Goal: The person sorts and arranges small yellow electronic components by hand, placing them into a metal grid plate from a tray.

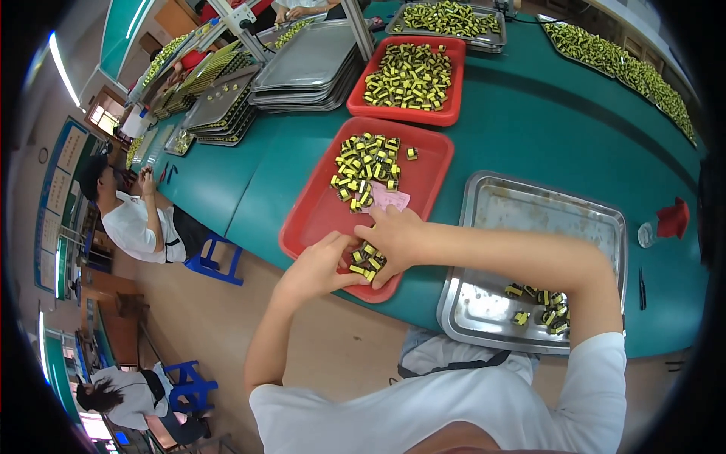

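Both my hands reach into the near red plastic tray (412,144), at its front end. My left hand (321,266) and my right hand (398,238) curve toward each other around a small cluster of yellow-and-black transformers (366,261), cupping it from both sides. Some of these parts are hidden under the fingers. Farther back in the same tray lies a larger heap of the same transformers (367,163). A pink paper slip (389,197) rests between that heap and my right hand.
A second red tray (459,83) full of transformers stands behind. At right, a metal tray (544,212) holds several more under my right forearm. Tweezers (642,289) and a clear cup with a red cloth (671,221) lie beyond it. Stacked metal trays (306,68) stand back left; a person (136,219) sits at left.
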